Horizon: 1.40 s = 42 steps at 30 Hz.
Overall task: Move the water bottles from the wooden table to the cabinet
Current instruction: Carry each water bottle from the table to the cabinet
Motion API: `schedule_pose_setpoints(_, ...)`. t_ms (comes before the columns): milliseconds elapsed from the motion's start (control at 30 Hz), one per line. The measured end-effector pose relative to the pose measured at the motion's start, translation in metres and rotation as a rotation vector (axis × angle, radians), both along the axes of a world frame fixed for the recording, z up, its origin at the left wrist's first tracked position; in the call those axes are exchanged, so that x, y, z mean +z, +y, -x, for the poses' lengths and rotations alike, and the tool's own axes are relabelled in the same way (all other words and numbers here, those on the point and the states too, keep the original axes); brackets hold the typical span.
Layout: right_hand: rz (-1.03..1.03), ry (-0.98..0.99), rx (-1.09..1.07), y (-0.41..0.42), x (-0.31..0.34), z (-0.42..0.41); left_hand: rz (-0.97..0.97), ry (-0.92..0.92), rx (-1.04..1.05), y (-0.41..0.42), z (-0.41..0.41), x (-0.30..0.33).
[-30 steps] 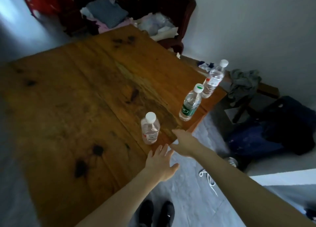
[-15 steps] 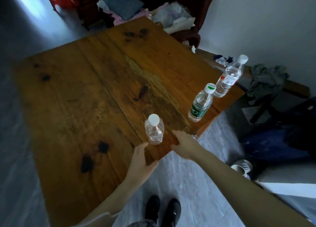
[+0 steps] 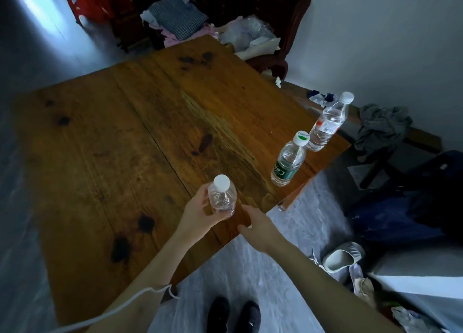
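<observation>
Three clear water bottles stand near the right edge of the wooden table (image 3: 125,144). My left hand (image 3: 198,215) is wrapped around the nearest one, a short white-capped bottle (image 3: 222,197). My right hand (image 3: 258,226) hovers just right of it over the table's edge, fingers loosely curled, holding nothing. Farther along the edge stands a green-labelled bottle (image 3: 289,163), and beyond it a red-labelled bottle (image 3: 329,122) at the table's corner. No cabinet is in view.
A dark wooden chair (image 3: 280,44) piled with clothes and bags stands behind the table. A low bench (image 3: 423,138) with grey cloth runs along the wall at right. Dark bags (image 3: 413,207) and a slipper (image 3: 343,257) lie on the floor. My shoes (image 3: 233,315) are below.
My left hand moved forward from the table edge and closed around the short bottle. My right hand stayed near the edge, drifting slightly toward the bottle.
</observation>
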State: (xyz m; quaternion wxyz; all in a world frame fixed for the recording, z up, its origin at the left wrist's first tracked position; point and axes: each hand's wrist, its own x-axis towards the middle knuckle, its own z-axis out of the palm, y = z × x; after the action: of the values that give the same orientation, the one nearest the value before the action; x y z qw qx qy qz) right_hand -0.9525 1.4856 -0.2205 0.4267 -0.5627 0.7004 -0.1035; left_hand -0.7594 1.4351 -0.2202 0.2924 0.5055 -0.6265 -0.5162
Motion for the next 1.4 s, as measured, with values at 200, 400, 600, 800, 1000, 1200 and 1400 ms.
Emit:
schedule_pose_setpoints(200,-0.099,-0.316,-0.296,0.000,0.018,0.000,0.152,-0.023,-0.021,-0.008,-0.004,0.037)
schedule_pose_setpoints(400,-0.512,-1.081,-0.708,0.002,0.046,0.015,0.202,-0.046,-0.160,-0.011,-0.009,0.084)
schedule_pose_setpoints(600,-0.598,-1.262,-0.593,0.007,0.064,0.026,0.217,-0.051,-0.250,0.001,-0.003,0.126)
schedule_pose_setpoints(800,-0.605,-1.334,-0.500,0.008,0.081,0.037,0.185,0.005,-0.247,0.000,-0.003,0.146)
schedule_pose_setpoints(1000,-0.599,-1.328,-0.424,0.005,0.088,0.040,0.152,0.067,-0.171,0.007,-0.007,0.155)
schedule_pose_setpoints(1200,-0.666,-1.282,-0.319,-0.007,0.089,0.018,0.140,0.096,-0.043,0.020,-0.026,0.164)
schedule_pose_setpoints(1400,-0.722,-1.201,-0.148,-0.031,0.106,-0.044,0.178,0.182,0.214,0.042,-0.081,0.181)
